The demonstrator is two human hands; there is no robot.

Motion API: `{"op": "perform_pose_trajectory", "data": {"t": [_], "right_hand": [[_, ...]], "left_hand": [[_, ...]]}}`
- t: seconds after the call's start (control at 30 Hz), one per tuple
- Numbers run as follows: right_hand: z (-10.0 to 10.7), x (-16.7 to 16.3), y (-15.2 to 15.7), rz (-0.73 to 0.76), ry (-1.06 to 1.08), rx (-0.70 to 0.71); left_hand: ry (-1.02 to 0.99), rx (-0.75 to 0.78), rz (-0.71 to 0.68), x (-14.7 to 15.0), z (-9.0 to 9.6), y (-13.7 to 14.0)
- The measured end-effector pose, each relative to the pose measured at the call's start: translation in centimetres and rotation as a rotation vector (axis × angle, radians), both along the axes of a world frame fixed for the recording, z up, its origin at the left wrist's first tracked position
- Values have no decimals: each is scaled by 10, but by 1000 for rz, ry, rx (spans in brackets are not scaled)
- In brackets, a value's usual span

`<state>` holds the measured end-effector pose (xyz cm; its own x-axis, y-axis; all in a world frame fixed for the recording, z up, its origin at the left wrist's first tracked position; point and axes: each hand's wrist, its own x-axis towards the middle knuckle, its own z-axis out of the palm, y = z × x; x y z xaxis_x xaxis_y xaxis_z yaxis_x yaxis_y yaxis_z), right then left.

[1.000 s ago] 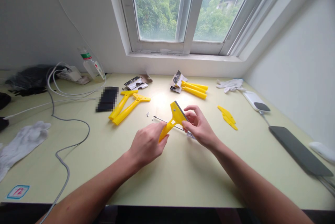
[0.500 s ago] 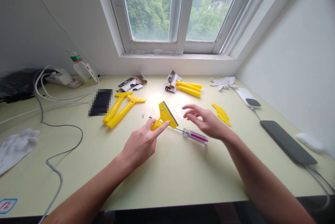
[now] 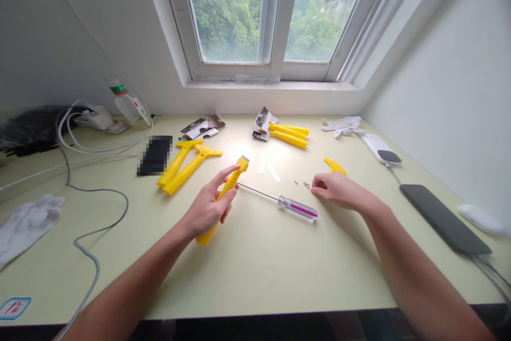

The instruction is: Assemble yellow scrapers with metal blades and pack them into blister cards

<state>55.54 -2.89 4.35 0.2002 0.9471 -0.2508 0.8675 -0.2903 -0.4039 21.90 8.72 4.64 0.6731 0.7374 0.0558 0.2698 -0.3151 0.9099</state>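
Note:
My left hand (image 3: pixel 211 202) is wrapped round a yellow scraper (image 3: pixel 211 232), its head turned edge-on and pointing away from me. Fingers curled together, my right hand (image 3: pixel 343 189) rests on the table beside some small screws (image 3: pixel 306 185); whether anything is in its fingertips is hidden. Behind it, yellow plastic plates (image 3: pixel 333 164) are partly covered. A screwdriver (image 3: pixel 297 208) with a clear and purple handle lies between my hands, its tip end near the scraper. Two thin blades (image 3: pixel 273 172) lie beyond the screwdriver.
Two yellow scraper handles (image 3: pixel 191 171) lie on the left near a pixelated dark item (image 3: pixel 155 155). More yellow handles (image 3: pixel 289 135) and opened packaging (image 3: pixel 202 128) are at the back. White gloves (image 3: pixel 342 126), a power bank (image 3: pixel 443 218) and cables (image 3: pixel 123 208) edge the table.
My right hand has moved right and down to the small screws, its fingers closing together. My left hand has turned the scraper from its broad face to edge-on and shifted slightly left.

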Motion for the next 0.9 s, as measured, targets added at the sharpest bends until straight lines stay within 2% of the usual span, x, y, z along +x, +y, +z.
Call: {"op": "perform_pose_trajectory", "data": {"t": [0.1, 0.17, 0.23, 0.33, 0.4, 0.57, 0.63, 0.77, 0.9], "right_hand": [[-2, 1, -4, 30, -38, 15], [-3, 2, -7, 49, -66, 52], [-3, 3, -9, 59, -83, 67], [4, 1, -9, 45, -59, 35], [10, -6, -6, 51, 59, 96], [28, -59, 15, 101, 583, 613], [32, -85, 27, 141, 682, 732], [34, -119, 47, 231, 661, 779], [26, -128, 55, 270, 538, 829]], "left_hand": [[-221, -482, -109, -2, 3, 4], [-328, -635, -139, -3, 4, 6], [-394, -722, -159, -4, 5, 7], [-435, -796, -186, -4, 6, 5], [-436, -827, -214, -2, 6, 3], [-414, -914, -328, 5, 4, -7], [-399, -938, -373, 7, 3, -11], [-410, -961, -390, 7, 1, -12], [-447, -989, -399, 6, -1, -10]]}}
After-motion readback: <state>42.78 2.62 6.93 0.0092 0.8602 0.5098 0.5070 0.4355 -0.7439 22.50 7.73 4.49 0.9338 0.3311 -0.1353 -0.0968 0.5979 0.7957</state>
